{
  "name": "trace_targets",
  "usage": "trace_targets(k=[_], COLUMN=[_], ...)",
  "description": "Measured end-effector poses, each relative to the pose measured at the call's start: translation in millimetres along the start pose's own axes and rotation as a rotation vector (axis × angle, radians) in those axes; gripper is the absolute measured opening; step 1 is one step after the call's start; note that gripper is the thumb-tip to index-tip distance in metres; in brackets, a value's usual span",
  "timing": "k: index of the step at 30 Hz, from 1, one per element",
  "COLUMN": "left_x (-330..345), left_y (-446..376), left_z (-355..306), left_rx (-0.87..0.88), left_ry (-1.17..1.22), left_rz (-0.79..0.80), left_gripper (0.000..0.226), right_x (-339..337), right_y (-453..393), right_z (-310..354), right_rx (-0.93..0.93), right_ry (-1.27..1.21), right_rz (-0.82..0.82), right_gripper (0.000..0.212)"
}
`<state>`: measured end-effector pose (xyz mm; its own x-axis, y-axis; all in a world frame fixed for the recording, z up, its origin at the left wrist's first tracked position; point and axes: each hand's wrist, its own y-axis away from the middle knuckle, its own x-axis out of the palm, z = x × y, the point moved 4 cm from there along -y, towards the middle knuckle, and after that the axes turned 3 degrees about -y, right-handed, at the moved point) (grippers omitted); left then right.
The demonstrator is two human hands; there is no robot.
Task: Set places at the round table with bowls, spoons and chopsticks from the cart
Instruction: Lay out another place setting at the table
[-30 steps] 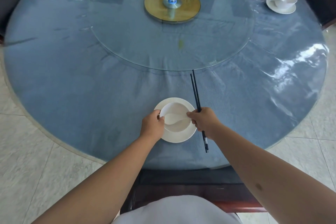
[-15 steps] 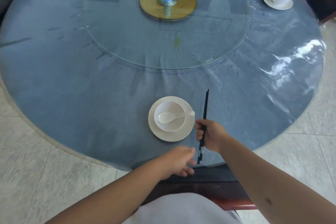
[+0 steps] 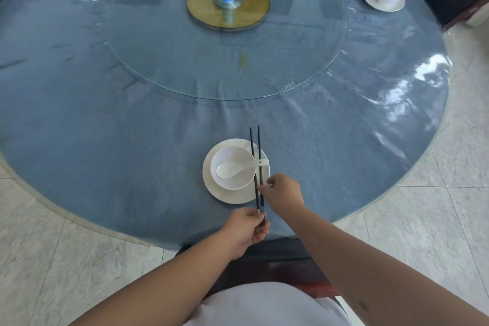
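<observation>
Chopsticks [image 3: 255,167] hang over the near place setting on the round bench [image 3: 105,127], its glass turntable [image 3: 185,47] at the centre. A white plate [image 3: 232,197] near the front edge carries a bowl [image 3: 232,182] with a spoon [image 3: 232,168] inside, handle pointing right. The left hand [image 3: 244,230] pinches the chopsticks' near ends, while the right hand [image 3: 284,194] pinches them mid-shaft, probably to even the pair before laying it beside the plate.

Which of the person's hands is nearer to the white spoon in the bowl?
The right hand. It pinches the chopsticks just below the spoon handle, over the saucer's edge. The left hand grips their near ends, off the saucer, toward the table edge.
</observation>
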<state>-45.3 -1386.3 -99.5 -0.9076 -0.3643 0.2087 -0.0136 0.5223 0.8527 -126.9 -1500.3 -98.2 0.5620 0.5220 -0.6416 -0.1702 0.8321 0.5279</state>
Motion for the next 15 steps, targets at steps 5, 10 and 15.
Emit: trace_targets(k=[5, 10, 15], left_x=[-3.0, -4.2, -53.5], left_y=[-3.8, 9.9, 18.4], left_z=[-4.3, -19.6, -20.4], left_rx=[0.039, 0.301, 0.351], left_ry=[-0.14, -0.851, -0.629], left_rz=[-0.099, -0.303, -0.531], left_gripper=[0.013, 0.02, 0.039], right_x=[7.6, 8.7, 10.0], right_y=[-2.0, -7.6, -10.2], right_z=[10.2, 12.7, 11.2], right_rx=[-0.019, -0.053, -0.109], right_ry=[0.023, 0.092, 0.108], right_rz=[-0.034, -0.033, -0.056], right_gripper=[0.025, 0.014, 0.017])
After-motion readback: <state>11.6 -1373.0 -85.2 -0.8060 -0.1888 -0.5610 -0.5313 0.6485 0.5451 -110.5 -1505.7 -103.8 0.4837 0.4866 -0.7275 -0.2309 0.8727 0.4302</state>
